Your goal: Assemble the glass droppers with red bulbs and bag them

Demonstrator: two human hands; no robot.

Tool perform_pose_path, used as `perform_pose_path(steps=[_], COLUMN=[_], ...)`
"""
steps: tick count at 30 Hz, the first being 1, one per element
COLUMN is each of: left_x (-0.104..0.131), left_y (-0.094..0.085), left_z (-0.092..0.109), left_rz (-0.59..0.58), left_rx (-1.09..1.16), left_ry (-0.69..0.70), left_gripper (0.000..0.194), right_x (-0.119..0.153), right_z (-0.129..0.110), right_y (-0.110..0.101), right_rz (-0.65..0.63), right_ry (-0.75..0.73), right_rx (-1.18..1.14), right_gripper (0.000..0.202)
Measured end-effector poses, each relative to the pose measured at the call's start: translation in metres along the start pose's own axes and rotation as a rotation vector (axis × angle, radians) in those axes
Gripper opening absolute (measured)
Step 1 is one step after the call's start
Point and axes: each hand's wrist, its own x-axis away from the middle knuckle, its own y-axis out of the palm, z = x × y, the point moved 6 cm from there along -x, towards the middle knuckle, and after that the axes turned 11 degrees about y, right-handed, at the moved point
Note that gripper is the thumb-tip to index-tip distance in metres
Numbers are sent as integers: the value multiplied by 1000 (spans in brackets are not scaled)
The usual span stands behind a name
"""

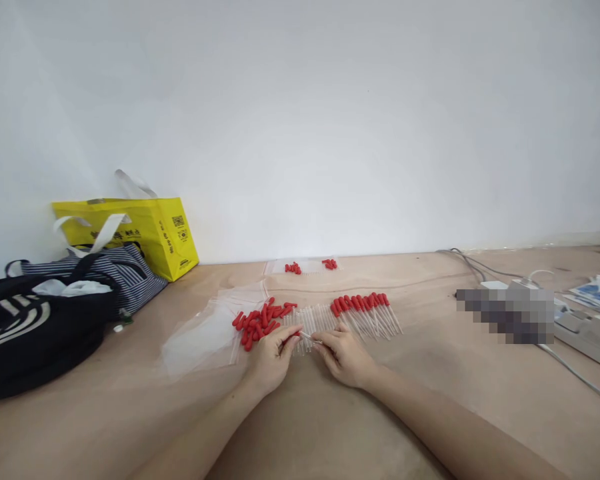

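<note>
My left hand (271, 359) is closed, pinching a red rubber dropper bulb (296, 333) mostly hidden by the fingers. From the bulb a thin glass tube (308, 337) slants to my right hand (347, 355), whose fingertips are closed on its other end. Whether the tube sits inside the bulb I cannot tell. Just beyond my hands lies a row of bare glass tubes (316, 317). To their left is a heap of loose red bulbs (254, 324). On the right, several droppers (375, 319) lie side by side, red bulbs at their far ends.
Clear plastic bags (205, 337) lie flat left of the heap. Near the wall, another clear bag (310, 264) has small groups of red bulbs on it. A yellow bag (177, 237) and a black bag (35, 333) stand left. Cables and a white power strip (587, 333) lie right.
</note>
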Motion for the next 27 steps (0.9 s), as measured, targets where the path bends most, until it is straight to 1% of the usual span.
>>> perform_pose_path(steps=[2, 4, 6, 11, 14, 19, 21, 24, 27], left_x=[-1, -2, -2, 0, 1, 2, 3, 5, 6], left_y=[-2, -4, -5, -6, -4, -3, -1, 3, 6], left_z=[7, 9, 7, 2, 2, 3, 2, 1, 7], left_rz=[18, 34, 40, 53, 29, 22, 1, -52, -118], left_rx=[-73, -117, -112, -21, -20, -6, 18, 40, 13], left_ry=[92, 111, 72, -30, -43, -44, -60, -84, -67], left_gripper=[26, 26, 26, 27, 25, 24, 25, 25, 25], right_x=[0, 0, 0, 0, 0, 1, 1, 0, -1], right_z=[1, 1, 0, -1, -2, -5, -5, -5, -2], right_y=[-1, -2, -3, -6, -6, -6, -7, -10, -15], right_rz=[14, 28, 42, 62, 69, 89, 84, 37, -21], right_ry=[-4, -11, -19, -32, -42, -62, -76, -107, -143], right_rx=[6, 6, 0, -3, 11, 81, 118, 179, 225], right_gripper=[21, 22, 23, 25, 26, 27, 26, 24, 26])
